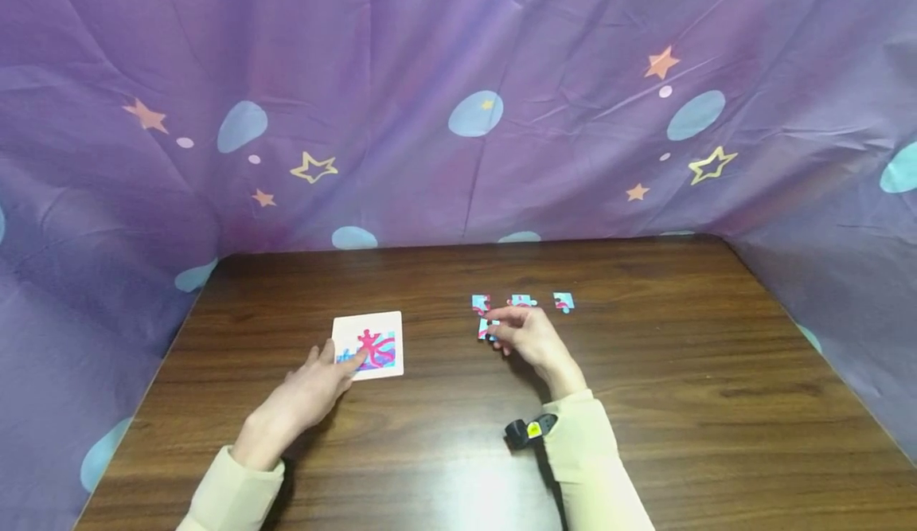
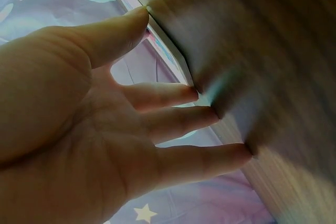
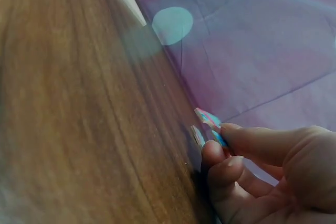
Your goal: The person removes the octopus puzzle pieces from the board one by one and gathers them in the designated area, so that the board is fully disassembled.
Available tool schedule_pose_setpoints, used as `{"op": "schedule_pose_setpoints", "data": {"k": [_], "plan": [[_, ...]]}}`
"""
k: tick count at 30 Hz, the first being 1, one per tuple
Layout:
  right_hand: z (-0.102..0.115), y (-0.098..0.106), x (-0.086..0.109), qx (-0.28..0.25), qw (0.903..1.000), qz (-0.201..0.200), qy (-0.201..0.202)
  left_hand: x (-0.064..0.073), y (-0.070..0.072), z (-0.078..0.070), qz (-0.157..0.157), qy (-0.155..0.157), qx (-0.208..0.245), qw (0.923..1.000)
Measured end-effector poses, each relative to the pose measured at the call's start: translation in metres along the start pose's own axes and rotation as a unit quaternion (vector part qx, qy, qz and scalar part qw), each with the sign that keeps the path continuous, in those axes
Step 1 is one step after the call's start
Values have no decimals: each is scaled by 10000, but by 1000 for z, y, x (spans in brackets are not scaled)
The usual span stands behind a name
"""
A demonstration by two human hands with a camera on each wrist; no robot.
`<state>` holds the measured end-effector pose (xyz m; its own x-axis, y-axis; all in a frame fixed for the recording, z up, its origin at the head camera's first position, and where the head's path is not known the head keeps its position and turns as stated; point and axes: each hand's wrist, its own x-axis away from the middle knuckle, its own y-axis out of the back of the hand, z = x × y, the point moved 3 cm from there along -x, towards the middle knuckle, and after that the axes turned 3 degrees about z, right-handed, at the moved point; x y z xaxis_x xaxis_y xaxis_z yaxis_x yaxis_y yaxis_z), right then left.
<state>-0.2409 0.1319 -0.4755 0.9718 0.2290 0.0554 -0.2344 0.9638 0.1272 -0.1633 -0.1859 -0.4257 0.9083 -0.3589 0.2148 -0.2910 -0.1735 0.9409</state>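
My right hand (image 1: 536,345) pinches a small blue and pink jigsaw piece (image 1: 486,329) between thumb and fingers. In the right wrist view this piece (image 3: 207,117) is tilted up off the table, with another piece (image 3: 197,136) lower behind it. To the left lies a white square puzzle board (image 1: 367,324), partly filled with a pink shape on blue and purple. My left hand (image 1: 306,394) rests at the board's near left corner, one finger reaching over the picture. Its fingers (image 2: 173,95) are spread and fairly straight, with the thumb at the board's edge.
Three loose jigsaw pieces lie in a row beyond my right hand: a left one (image 1: 478,302), a middle one (image 1: 522,299) and a right one (image 1: 564,301). The brown wooden table (image 1: 666,388) ends at a purple patterned cloth (image 1: 430,181) behind and at both sides.
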Motion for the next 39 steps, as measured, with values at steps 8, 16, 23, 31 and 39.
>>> {"op": "schedule_pose_setpoints", "data": {"k": [8, 16, 23, 31, 39], "plan": [[0, -1, -9, 361, 9992, -3, -156, 0, 0, -1, -30, -16, -27, 10000], [6, -5, -10, 1262, 9902, -422, -426, 0, 0, -1, -56, 13, 9, 10000], [6, -7, -11, 1767, 9822, -424, -469, 0, -1, -1, -56, 13, -32, 10000], [6, -7, -11, 2085, 9767, -468, -208, 1, -3, -1, -52, 11, -24, 10000], [3, -4, -11, 1342, 9900, -384, -214, 1, 0, -2, 21, 70, 65, 10000]]}}
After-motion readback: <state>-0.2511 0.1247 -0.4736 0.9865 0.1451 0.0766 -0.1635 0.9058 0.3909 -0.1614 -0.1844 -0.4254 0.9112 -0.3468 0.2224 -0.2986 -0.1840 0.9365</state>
